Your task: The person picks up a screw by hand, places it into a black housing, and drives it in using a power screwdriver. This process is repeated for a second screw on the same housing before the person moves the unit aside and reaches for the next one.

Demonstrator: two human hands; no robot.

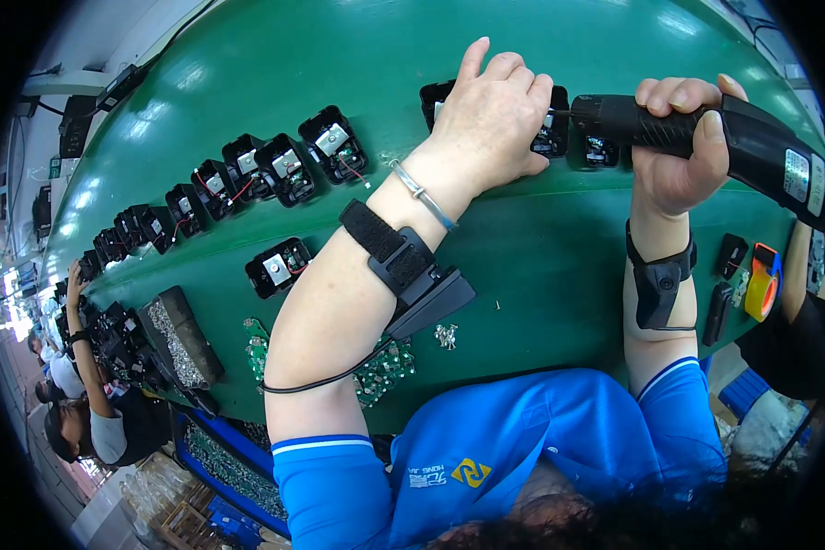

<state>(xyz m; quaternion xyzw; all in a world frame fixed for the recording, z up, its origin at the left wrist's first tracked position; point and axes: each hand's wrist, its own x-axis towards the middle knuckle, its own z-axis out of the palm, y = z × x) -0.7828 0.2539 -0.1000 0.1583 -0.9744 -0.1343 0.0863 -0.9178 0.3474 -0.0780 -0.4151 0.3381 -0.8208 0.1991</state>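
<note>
My right hand is wrapped round a black electric screwdriver, held level with its thin bit pointing left. The bit's tip ends at a small black plastic housing, close by the fingers of my left hand. That left hand is bent over the housing, fingers on its far side and thumb on its near side, hiding much of it. Another black housing shows partly behind my left hand. Below the screwdriver sits a further open housing with a metal piece inside.
A curved row of open black housings runs left along the green table. Nearer lie a single housing, green circuit boards, screws and a grey tray of small parts. Orange tape lies right. Co-workers sit both sides.
</note>
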